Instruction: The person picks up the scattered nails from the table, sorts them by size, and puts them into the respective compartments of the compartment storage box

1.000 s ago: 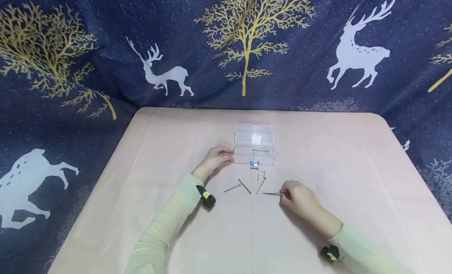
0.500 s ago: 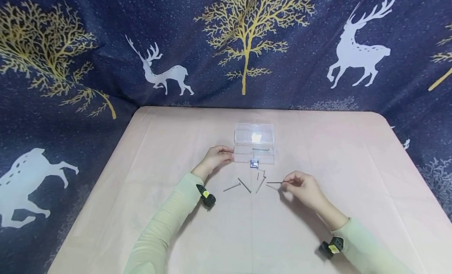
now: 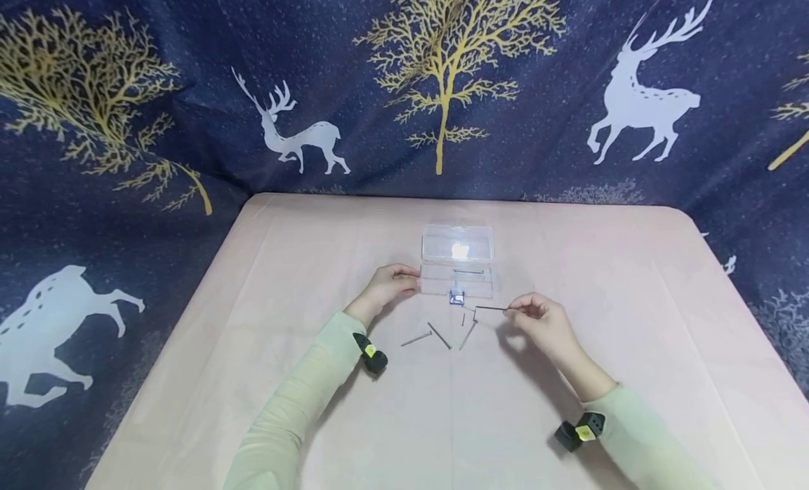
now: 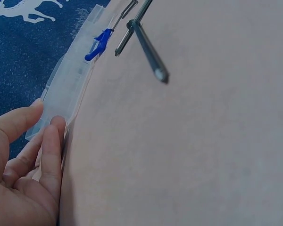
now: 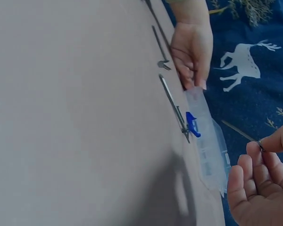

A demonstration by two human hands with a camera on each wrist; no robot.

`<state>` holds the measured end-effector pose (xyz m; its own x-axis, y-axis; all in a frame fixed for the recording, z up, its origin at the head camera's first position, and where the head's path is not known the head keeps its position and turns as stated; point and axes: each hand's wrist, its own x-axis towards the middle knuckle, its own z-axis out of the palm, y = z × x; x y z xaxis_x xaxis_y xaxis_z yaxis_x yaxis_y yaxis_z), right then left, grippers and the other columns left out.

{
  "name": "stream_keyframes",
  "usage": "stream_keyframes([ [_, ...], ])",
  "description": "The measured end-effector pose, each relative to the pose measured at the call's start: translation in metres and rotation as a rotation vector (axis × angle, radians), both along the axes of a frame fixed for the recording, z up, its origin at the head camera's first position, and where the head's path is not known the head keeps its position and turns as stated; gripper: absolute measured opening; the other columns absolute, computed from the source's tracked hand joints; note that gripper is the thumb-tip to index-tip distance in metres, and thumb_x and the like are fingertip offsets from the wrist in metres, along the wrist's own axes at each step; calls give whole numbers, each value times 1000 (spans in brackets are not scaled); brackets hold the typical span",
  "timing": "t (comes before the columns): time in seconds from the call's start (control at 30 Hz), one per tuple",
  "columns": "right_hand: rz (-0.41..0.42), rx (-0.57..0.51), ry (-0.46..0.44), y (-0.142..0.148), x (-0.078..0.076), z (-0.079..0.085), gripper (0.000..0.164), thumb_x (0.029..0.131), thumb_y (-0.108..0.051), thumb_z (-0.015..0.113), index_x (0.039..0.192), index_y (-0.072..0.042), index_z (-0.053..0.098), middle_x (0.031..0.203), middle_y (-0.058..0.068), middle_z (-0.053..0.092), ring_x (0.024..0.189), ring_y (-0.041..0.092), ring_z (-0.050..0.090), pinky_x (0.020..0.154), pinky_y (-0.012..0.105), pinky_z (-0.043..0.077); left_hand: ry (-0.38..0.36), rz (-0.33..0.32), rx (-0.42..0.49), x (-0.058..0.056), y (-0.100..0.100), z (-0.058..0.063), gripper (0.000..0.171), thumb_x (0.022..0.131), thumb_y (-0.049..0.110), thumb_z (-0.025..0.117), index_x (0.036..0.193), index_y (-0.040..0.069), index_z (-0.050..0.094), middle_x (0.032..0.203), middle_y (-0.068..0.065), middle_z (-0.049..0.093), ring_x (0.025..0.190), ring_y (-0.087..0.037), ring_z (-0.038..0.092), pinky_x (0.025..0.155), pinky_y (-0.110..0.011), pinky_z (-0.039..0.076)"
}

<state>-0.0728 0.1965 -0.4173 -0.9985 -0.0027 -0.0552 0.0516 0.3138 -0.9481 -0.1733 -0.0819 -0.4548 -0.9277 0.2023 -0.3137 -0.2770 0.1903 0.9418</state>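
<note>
Right hand pinching a nail near the clear box

With the box serving as the centre of a clock face and the person facing twelve, the right hand is hovering at four o'clock. Its grip is holding the nail between thumb and fingers, and the nail is pointing toward nine, above the counter. The left hand is reaching in from nine o'clock, its grip holding the end of the box between thumb and fingers. The box is lying open, its lid leaning toward twelve and a blue clasp sitting at six; a second nail is resting inside. Several loose nails are lying on the counter between five and seven o'clock. A dark blue backdrop is hanging at twelve.
</note>
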Motion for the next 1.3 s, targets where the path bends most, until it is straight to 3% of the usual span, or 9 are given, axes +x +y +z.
stream_keyframes([
  [0.23, -16, -108, 23, -3, -15, 3, 17, 84, 9, 54, 99, 18, 55, 73, -16, 65, 69, 1, 61, 68, 15, 57, -8, 18, 6, -2, 0, 0, 27, 84, -1, 64, 111, -5, 62, 100, -14, 67, 82, -12, 64, 84, -26, 58],
  [0.63, -52, -138, 53, -6, -44, 8, 11, 84, 8, 52, 94, 11, 57, 70, -18, 63, 68, -1, 60, 66, 14, 56, 19, 22, 17, -3, 0, 3, 27, 84, -1, 64, 111, -7, 62, 100, -15, 67, 84, -14, 65, 85, -28, 58],
  [0.83, -68, -130, 47, -7, -59, 8, 13, 87, 5, 53, 97, 13, 56, 69, -19, 62, 66, -2, 60, 65, 13, 56, 12, 21, 20, -4, 0, 5, 28, 84, -1, 64, 111, -6, 62, 102, -16, 66, 85, -14, 65, 86, -28, 58],
  [1.3, -88, -98, -8, -15, -79, -8, 22, 84, 7, 55, 103, 18, 55, 72, -11, 62, 62, -1, 56, 55, 12, 52, -8, 11, 2, 6, -1, 1, 29, 84, 0, 64, 113, -4, 62, 105, -17, 66, 87, -15, 65, 86, -27, 57],
])
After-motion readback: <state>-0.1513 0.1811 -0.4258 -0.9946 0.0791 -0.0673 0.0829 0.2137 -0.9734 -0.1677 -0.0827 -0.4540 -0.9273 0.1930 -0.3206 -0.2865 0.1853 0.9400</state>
